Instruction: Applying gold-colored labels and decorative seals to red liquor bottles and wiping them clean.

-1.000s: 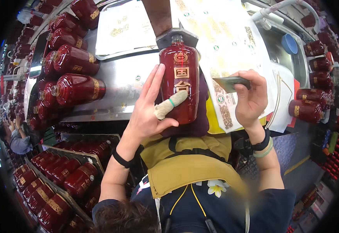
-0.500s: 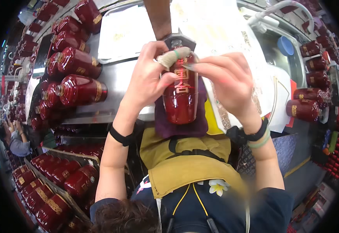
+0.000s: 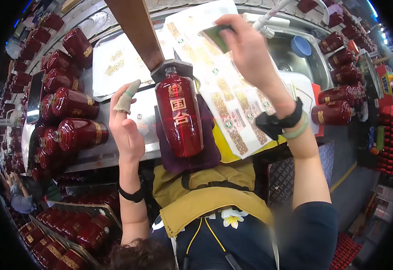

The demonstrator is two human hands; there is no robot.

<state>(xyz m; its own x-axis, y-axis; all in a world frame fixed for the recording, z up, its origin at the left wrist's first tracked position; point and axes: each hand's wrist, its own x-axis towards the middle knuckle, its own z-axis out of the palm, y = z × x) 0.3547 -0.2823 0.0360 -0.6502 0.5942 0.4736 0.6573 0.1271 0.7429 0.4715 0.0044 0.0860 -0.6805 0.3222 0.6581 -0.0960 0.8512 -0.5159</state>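
Note:
A dark red glass bottle [image 3: 181, 121] with gold lettering lies on a purple cloth [image 3: 211, 155], its neck at a grey angular block [image 3: 173, 69] under a wooden bar. My left hand [image 3: 129, 135] is held just left of the bottle, apart from it, with fingers spread and nothing in them. A knitted cover sits on one of its fingers. My right hand [image 3: 248, 49] reaches over the far part of a white sheet of gold decals [image 3: 225, 83]. Its thumb and forefinger are apart beside a dark green patch [image 3: 216, 38]; whether they touch the sheet is unclear.
Red bottles [image 3: 74, 101] crowd the left side, and more fill a crate [image 3: 86, 229] below. Another decal sheet lies in a white tray [image 3: 111, 67]. A sink [image 3: 302, 56] with a blue bowl [image 3: 301, 46] and faucet [image 3: 268, 22] stands right. More bottles [image 3: 333, 112] lie beyond.
Both hands have come off the bottle, whose lettering now shows fully. My left hand has moved left and opened; my right hand has reached farther away over the decal sheet.

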